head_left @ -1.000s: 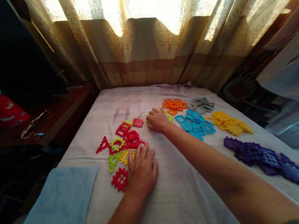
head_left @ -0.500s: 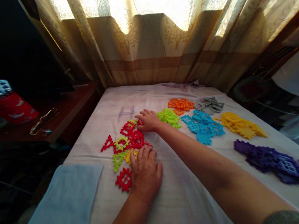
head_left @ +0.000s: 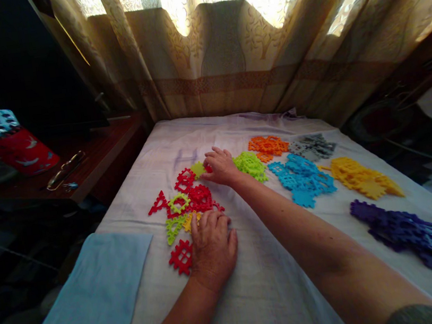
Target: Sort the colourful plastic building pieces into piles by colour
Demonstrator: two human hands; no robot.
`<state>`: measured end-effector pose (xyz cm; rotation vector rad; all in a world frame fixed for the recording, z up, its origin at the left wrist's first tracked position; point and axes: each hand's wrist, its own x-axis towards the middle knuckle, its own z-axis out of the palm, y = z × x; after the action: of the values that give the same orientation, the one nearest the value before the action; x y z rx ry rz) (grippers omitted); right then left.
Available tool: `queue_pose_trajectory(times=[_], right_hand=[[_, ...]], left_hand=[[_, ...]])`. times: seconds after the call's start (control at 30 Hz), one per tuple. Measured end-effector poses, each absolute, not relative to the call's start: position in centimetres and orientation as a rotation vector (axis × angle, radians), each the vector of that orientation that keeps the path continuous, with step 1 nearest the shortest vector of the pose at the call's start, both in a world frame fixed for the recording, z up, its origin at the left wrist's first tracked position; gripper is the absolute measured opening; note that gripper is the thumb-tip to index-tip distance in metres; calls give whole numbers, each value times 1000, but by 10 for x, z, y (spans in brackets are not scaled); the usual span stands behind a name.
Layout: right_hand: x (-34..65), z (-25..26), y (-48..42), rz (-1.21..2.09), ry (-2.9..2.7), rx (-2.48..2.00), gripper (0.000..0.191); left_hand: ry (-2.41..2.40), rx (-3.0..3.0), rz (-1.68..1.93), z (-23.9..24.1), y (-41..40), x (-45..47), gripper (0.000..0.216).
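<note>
My left hand (head_left: 214,245) lies flat with its fingers stretched out, its fingertips by a yellow interlocking piece (head_left: 190,221) and a dark bit under the fingers. Left of it is a red square toothed piece (head_left: 181,257). Farther off, my right hand (head_left: 220,167) is closed on a red piece (head_left: 208,168), mostly hidden between thumb and fingers. A yellow-green piece (head_left: 198,170) lies just left of those fingers. Between the hands spreads a mixed heap with several red pieces (head_left: 200,197), a lime ring-like square (head_left: 179,203) and a lime triangle (head_left: 175,227).
Sorted piles lie to the right: lime (head_left: 251,165), orange (head_left: 268,145), grey (head_left: 312,147), blue (head_left: 302,178), yellow (head_left: 362,176) and purple (head_left: 415,236). A light blue cloth (head_left: 86,298) covers the near left. A wooden desk (head_left: 117,143) with a red cup (head_left: 27,151) borders the bed.
My right hand has shifted slightly right and away with the red piece, uncovering more of the yellow-green piece. The left hand stays about where it was; the camera view has shifted a little.
</note>
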<state>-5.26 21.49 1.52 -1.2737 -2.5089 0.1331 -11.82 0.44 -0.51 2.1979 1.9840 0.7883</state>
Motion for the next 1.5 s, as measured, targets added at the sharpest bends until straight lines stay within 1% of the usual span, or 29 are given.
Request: queue_pose_trajectory(times=[0.1, 0.3, 0.37, 0.43, 0.53, 0.6, 0.77, 1.0, 1.23, 1.37, 1.5], right_hand=[[-27, 22, 209, 12, -2367, -1290, 13], [37, 20, 190, -18, -2059, -1516, 16], [48, 17, 178, -23, -2042, -1542, 18], [48, 17, 163, -39, -2117, -1503, 23], [32, 19, 143, -52, -2338, -1397, 41], [17, 19, 136, -50, -2481, -1357, 45], [-7, 12, 134, -64, -2606, -1354, 27], [-10, 1, 134, -166, -2558, -1327, 27], [-7, 1, 128, -119, -2489, -1332, 23], [1, -3, 127, -82, -2288, -1321, 20], [20, -10, 132, -109, -1984, -1420, 20]], left_hand=[[1979, 2204, 783, -7, 5, -119, 15], [1969, 2256, 780, -8, 6, -121, 16], [1979, 2268, 780, -7, 6, -120, 16], [1987, 2278, 782, -7, 7, -120, 15], [2002, 2281, 781, -7, 7, -120, 15], [2010, 2277, 778, -7, 7, -120, 15], [1984, 2299, 830, -7, 6, -121, 17], [1955, 2317, 888, -9, 5, -122, 18], [1952, 2322, 890, -11, 6, -123, 18], [1919, 2338, 912, -10, 5, -123, 20], [1892, 2390, 958, -8, 1, -121, 24]])
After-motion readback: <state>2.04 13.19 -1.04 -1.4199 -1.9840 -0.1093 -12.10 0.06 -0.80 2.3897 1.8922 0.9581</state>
